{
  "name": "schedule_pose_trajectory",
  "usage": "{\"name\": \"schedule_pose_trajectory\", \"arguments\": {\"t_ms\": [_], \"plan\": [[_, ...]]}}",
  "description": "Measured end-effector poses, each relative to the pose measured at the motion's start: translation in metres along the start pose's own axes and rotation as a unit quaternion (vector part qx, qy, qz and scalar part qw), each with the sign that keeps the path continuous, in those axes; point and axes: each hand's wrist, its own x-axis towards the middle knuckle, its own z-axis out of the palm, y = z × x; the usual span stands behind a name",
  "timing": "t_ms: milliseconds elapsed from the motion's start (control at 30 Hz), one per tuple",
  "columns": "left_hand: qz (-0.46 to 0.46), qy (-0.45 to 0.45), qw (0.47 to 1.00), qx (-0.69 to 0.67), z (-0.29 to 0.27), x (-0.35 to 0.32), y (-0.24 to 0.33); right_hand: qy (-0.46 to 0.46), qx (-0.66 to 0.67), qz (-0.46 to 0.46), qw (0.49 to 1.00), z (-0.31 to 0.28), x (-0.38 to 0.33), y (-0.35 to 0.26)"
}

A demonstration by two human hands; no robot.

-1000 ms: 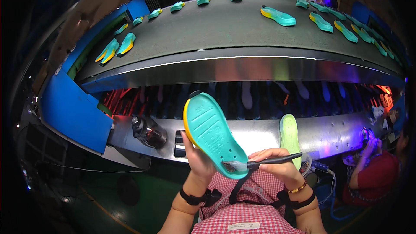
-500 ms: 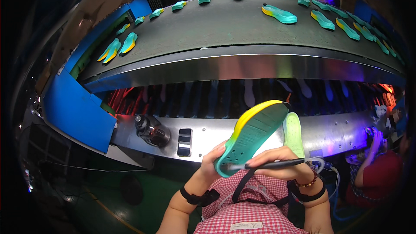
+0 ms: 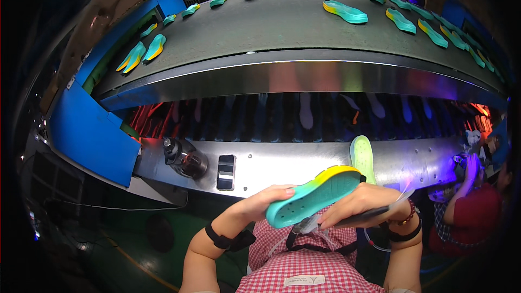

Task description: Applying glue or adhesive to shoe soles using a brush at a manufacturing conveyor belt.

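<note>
In my left hand (image 3: 266, 201) is a teal and yellow shoe sole (image 3: 312, 198), gripped at its rounded, holed end. It is tilted, and its far yellow end points to the right. My right hand (image 3: 361, 203) is closed round a black-handled brush (image 3: 369, 216) with a clear tube at its back end. The brush's pale tip is at the sole's near edge; whether it touches cannot be made out. Beyond my right hand, a light green sole (image 3: 362, 157) lies on the metal ledge (image 3: 293, 154).
A dark bottle (image 3: 184, 158) and a phone (image 3: 226, 172) sit on the ledge's left part. Above runs a dark conveyor belt (image 3: 244, 30) carrying several teal and yellow soles (image 3: 345, 12). Under it is a slot with more soles. At right, a person in red (image 3: 469, 211) works at the ledge.
My left hand has tilted and lowered the sole, so it lies flatter. My right hand has turned, and the brush has moved from the sole's holed end to its near edge.
</note>
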Motion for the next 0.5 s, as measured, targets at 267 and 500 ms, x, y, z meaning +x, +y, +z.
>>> {"name": "schedule_pose_trajectory", "arguments": {"t_ms": [267, 500], "plan": [[0.040, 0.018, 0.999, 0.014, -0.014, -0.019, -0.002, 0.041, -0.039, 0.023, 0.998, 0.006, -0.015, 0.009], [0.105, 0.091, 0.985, 0.104, 0.007, -0.034, 0.033, 0.174, -0.029, 0.004, 0.984, 0.025, -0.022, 0.038]]}}
